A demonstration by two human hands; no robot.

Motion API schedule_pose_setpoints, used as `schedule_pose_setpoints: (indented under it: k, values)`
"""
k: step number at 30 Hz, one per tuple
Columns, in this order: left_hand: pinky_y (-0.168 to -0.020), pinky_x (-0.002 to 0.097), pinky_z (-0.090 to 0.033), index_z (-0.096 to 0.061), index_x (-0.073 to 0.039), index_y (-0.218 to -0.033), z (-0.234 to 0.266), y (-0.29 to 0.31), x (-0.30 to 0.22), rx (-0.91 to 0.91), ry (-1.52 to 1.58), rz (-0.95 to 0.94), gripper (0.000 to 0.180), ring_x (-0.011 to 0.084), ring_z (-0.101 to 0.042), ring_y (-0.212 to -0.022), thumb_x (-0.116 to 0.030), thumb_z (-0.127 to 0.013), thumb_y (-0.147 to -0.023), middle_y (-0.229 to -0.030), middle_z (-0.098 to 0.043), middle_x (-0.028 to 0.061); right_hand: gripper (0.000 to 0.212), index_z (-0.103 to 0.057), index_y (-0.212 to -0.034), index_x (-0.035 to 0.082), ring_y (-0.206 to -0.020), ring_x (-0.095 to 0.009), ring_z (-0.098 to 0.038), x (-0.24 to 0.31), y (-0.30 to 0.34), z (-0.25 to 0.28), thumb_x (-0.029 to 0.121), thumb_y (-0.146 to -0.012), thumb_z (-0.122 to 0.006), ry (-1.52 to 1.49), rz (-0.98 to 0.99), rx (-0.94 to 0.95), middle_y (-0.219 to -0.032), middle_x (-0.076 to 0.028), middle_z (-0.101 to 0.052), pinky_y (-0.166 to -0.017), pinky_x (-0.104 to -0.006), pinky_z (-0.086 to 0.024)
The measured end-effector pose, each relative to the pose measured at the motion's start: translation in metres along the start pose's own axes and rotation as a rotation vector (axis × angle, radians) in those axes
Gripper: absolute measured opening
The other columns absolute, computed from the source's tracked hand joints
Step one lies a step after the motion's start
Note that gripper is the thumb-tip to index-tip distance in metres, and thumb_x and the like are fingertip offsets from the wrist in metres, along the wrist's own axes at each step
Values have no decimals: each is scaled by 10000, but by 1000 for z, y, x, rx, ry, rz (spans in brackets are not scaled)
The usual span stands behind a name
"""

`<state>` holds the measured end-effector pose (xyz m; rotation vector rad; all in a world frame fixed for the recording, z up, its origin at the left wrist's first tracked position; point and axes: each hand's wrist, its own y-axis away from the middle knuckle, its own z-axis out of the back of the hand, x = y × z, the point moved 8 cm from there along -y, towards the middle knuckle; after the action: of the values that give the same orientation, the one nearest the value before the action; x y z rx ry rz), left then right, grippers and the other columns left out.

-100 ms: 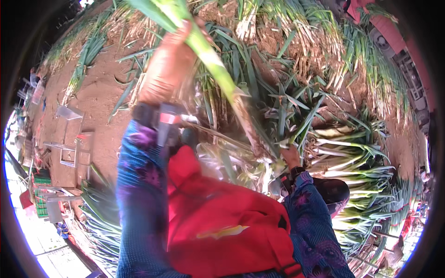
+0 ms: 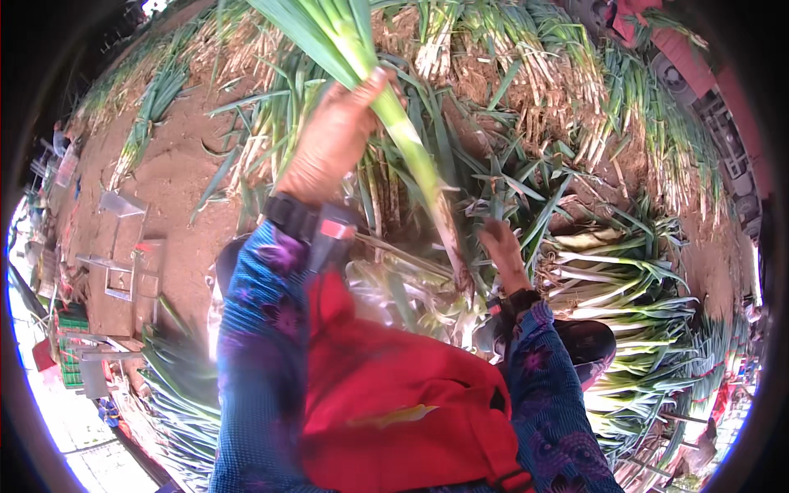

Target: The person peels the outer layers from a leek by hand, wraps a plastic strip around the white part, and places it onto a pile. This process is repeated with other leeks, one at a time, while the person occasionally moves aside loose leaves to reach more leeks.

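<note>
Raised in front of me, my left hand (image 2: 341,135) is wrapped round one thick leek (image 2: 408,148) where its green leaves fan out. The leek slants down to the right, its pale, soil-stained root end hanging over a heap of peeled-off leek skins (image 2: 411,292) near my legs. To the right of that root end, my right hand (image 2: 503,251) is lifted with its fingers extended and a little blurred. I see nothing in it, and a gap separates it from the leek.
Trimmed leeks (image 2: 616,287) lie in a stack at my right, white ends toward me. Untrimmed leeks (image 2: 559,82) spread across the far ground, with more leek leaves (image 2: 177,403) at lower left. A metal frame (image 2: 123,267) stands on the soil at left. A red apron (image 2: 403,386) covers my lap.
My left hand and the leek have shifted right and slightly down. My right hand has risen a little, away from the leaf strip it was at.
</note>
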<state>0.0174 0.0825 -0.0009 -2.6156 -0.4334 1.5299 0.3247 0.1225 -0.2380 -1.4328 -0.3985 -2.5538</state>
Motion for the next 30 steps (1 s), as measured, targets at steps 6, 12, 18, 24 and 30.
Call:
schedule_pose_setpoints:
  k: [6,12,18,24,30]
  values:
    - [-732,337,-491,-559,-50,-1087,-15,17,47,-100,-102,65,337,169,-607,-842,-270,-688,-867,-955,-615,40,365,-537,-1214,61,-875,-89,-558,171,36,-14,102,-856,-598,-530,188,336,-977,-15,-622,-788,-254,-458]
    - [-601,277,-446,-575,-51,-1022,-15,27,77,-154,-123,108,334,140,-603,-742,-275,-734,-831,-882,-609,20,331,-567,-1130,45,-762,-80,-556,160,41,-9,110,-815,-645,-136,270,209,-873,-34,-593,-676,-247,-471]
    - [-602,298,-467,-575,-61,-1031,-5,35,93,-300,-72,111,324,138,-588,-722,-255,-738,-829,-861,-589,6,258,-569,-1020,25,-748,-94,-553,148,39,-10,129,-803,-662,-108,276,221,-847,-39,-575,-686,-262,-468]
    - [-662,307,-511,-562,-87,-1077,7,45,110,-289,-30,231,309,161,-613,-762,-234,-711,-851,-887,-606,20,193,-576,-942,51,-705,-86,-525,131,44,-26,135,-786,-654,-451,44,487,-807,3,-557,-648,-235,-423]
    - [-604,317,-507,-586,-82,-1013,7,50,119,-292,-31,295,246,154,-612,-722,-238,-699,-860,-825,-610,26,158,-579,-903,55,-667,-84,-515,121,54,-39,126,-775,-637,-660,-63,625,-775,10,-559,-608,-222,-397]
